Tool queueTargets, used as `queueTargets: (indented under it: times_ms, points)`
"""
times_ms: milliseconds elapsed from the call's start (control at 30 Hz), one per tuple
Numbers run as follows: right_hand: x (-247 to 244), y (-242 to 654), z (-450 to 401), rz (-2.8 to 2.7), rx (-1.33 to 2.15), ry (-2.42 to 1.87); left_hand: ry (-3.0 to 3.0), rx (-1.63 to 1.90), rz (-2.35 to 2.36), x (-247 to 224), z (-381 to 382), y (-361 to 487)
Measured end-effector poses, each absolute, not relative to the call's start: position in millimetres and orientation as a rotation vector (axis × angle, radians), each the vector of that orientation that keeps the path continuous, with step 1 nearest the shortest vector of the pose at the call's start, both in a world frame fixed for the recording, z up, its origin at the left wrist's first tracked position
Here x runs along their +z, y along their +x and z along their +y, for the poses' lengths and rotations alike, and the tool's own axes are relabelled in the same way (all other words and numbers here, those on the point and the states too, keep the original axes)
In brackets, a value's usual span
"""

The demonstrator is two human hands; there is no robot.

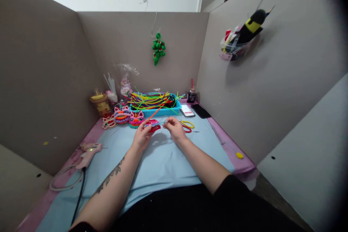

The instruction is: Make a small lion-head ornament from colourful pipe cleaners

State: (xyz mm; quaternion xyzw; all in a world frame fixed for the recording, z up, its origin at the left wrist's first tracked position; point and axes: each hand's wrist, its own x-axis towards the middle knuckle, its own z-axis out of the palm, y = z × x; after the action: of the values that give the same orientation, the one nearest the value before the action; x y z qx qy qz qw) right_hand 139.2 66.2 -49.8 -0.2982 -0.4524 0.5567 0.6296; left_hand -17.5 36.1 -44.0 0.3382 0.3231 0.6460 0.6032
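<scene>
- Two hands seen at frame centre: left hand [141, 137] closed around the edge of a pink-and-red fuzzy piece [154, 127], right hand [175, 129] pinching a light blue strand [162, 122].
- Piece is held raised off the blue cloth [174, 166], presumably steadied by the left so the strand can be worked by the right.
- Piece lies just right of the left fingers, between both hands; strand spans to the right fingertips.
- Orange stem [157, 111] slants up from left fingers; whether gripped cannot be told.
- Tray [171, 111] of stems set just beyond, scissors [188, 126] right of centre, likely for easy reach.
- Glue gun [89, 155] laid lower left, apart from the hands.
</scene>
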Motion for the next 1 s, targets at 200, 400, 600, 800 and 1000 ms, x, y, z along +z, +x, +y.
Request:
queueTargets:
  times_ms: [200, 400, 600, 800, 1000]
  points:
    - [-51, 136, 67, -0.997, 1.368, -0.698, 0.74, 1.477, 0.754, -43, 35, -15]
    - [-58, 143, 71, -1.279, 1.06, -0.847, 0.714, 1.469, 0.768, -42, 34, -16]
    - [-57, 150, 71, -1.398, 0.779, -1.004, 0.735, 1.457, 0.787, -45, 36, -15]
    - [-58, 150, 74, -1.301, 0.784, -0.94, 0.726, 1.47, 0.838, -45, 35, -13]
    - [-61, 142, 76, -1.034, 1.322, -0.867, 0.665, 1.46, 0.766, -43, 34, -12]
